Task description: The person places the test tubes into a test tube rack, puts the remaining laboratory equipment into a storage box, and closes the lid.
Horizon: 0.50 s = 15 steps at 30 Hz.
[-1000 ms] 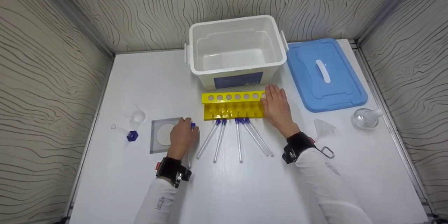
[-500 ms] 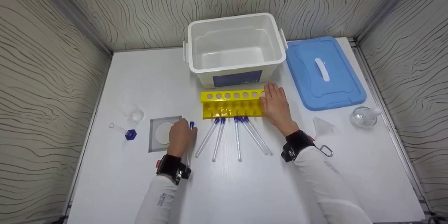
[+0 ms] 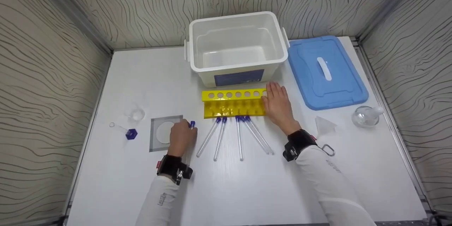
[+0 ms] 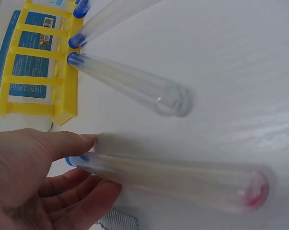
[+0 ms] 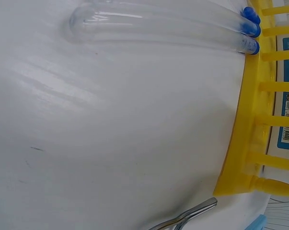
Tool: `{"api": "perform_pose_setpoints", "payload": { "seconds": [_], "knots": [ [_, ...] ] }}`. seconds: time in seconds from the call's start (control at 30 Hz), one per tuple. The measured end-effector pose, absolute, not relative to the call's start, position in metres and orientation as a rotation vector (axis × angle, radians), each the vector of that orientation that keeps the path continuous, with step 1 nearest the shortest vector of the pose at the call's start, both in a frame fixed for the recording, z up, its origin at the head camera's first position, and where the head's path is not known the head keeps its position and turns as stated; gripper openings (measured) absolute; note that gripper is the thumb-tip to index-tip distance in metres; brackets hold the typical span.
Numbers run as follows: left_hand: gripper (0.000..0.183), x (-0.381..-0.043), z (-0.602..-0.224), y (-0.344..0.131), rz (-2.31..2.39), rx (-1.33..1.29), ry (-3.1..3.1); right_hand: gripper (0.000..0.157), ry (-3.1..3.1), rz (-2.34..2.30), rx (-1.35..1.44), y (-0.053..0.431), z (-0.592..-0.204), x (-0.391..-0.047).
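Note:
In the head view, my left hand (image 3: 180, 137) is left of centre, beside a square grey mesh pad (image 3: 155, 144) with a round white middle. Its thumb and fingers pinch the blue-capped end of a clear test tube (image 4: 182, 184), whose rounded end looks pinkish in the left wrist view. My right hand (image 3: 279, 107) rests over the right end of a yellow test tube rack (image 3: 229, 107), fingers straight; it is outside the right wrist view. Several other capped test tubes (image 3: 240, 144) lie fanned out, caps against the rack's front.
Behind the rack stands a white bin (image 3: 238, 69), with its blue lid (image 3: 328, 74) to the right. A clear bottle (image 3: 365, 117), a funnel (image 3: 325, 127) and a metal clamp (image 3: 328, 150) are at right. Left are a small glass vessel (image 3: 137, 114) and a blue-based cylinder (image 3: 131, 134).
The left fingers have curled in closer around the test tube's capped end. The right hand stays on the rack. The whole head view has shifted slightly.

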State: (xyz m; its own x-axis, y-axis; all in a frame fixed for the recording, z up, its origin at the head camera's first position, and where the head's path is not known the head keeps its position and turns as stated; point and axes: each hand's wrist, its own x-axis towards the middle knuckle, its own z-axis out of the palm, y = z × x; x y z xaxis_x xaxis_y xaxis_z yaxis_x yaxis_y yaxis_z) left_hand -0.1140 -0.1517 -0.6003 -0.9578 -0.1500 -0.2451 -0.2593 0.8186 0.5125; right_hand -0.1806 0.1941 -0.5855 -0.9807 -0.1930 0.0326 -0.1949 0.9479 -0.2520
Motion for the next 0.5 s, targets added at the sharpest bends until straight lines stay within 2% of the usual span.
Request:
{"api": "perform_pose_setpoints", "payload": {
  "seconds": [0.13,0.5],
  "knots": [
    [0.019,-0.114,-0.599,-0.154,0.88,-0.354,2.786,0.061,-3.092,0.409,0.312,0.193,-0.585,-0.182],
    [0.033,-0.12,-0.588,-0.156,0.928,-0.364,2.783,0.062,-3.091,0.413,0.311,0.194,-0.585,-0.18]
  ]
}}
